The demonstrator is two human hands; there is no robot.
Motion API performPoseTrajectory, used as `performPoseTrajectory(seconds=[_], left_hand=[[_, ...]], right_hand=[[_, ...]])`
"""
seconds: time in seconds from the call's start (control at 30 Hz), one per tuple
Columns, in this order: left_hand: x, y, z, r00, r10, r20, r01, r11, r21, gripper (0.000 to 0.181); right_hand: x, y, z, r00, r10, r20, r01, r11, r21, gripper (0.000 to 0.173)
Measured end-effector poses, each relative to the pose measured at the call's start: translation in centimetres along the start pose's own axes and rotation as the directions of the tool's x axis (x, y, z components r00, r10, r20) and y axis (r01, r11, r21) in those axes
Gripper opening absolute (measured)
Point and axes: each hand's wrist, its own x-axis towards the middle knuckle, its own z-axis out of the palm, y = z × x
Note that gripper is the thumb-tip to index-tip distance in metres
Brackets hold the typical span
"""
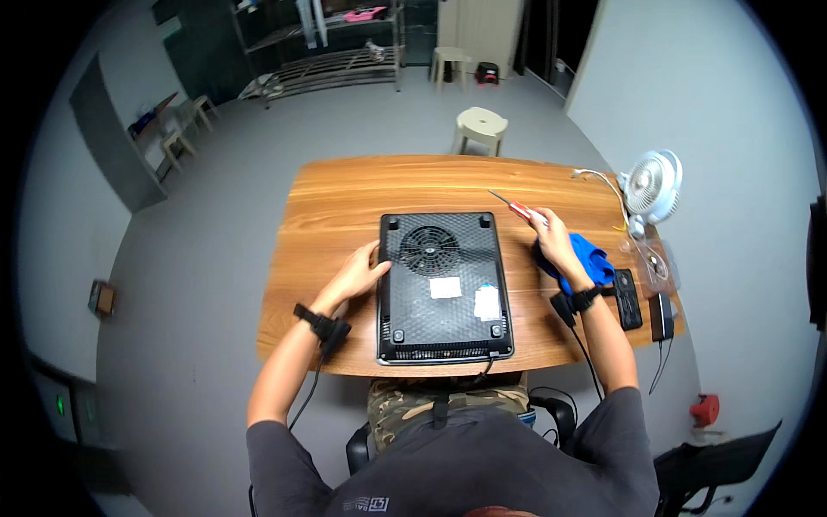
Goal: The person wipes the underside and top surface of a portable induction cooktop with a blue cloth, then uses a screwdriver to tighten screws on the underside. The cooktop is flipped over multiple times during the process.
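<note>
A black induction cooker (413, 310) lies upside down on the wooden table (323, 194), its round fan grille, corner feet and two labels facing up. At the cooker's left edge rests my left hand (364, 271), its thumb on the rim and its fingers at the side. My right hand (552, 240) holds a screwdriver (521, 210) with a red and clear handle, off to the cooker's upper right, the shaft pointing up and left. Beneath the right hand and wrist is a blue cloth (585, 258). A black cord leaves the cooker's near edge.
On the table's right side are a white fan (646, 187) with a cable, a clear plastic box (669, 258) holding small items, a black case (627, 300) and a black power adapter (660, 316). Straps with cables are on both wrists. A stool (482, 123) stands beyond the table.
</note>
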Motion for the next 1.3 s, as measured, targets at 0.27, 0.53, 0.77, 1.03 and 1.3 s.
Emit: performPoseTrajectory(seconds=[0.27, 0.53, 0.77, 1.03, 1.3], left_hand=[[-2.0, 2.1, 2.3, 0.988, 0.028, 0.150, -0.062, 0.972, 0.226, 0.095], [-2.5, 2.3, 1.4, 0.976, 0.033, 0.216, -0.094, 0.955, 0.280, 0.095], [-2.4, 3.6, 1.6, 0.967, 0.036, 0.251, -0.120, 0.936, 0.331, 0.094], [-2.8, 2.3, 1.8, 0.974, 0.027, 0.226, -0.108, 0.930, 0.353, 0.092], [-2.5, 3.1, 1.9, 0.972, 0.072, 0.222, -0.139, 0.942, 0.304, 0.092]], right_hand=[[6.6, 5.3, 3.5, 0.978, 0.173, -0.117, -0.182, 0.980, -0.074, 0.040], [6.8, 7.0, 6.6, 0.929, 0.272, -0.252, -0.296, 0.953, -0.063, 0.041], [6.7, 7.6, 5.9, 0.933, 0.345, -0.098, -0.359, 0.910, -0.210, 0.046], [5.6, 3.4, 4.8, 0.894, 0.448, -0.012, -0.428, 0.846, -0.318, 0.043], [5.3, 3.9, 3.5, 0.926, 0.373, -0.061, -0.366, 0.842, -0.397, 0.052]])
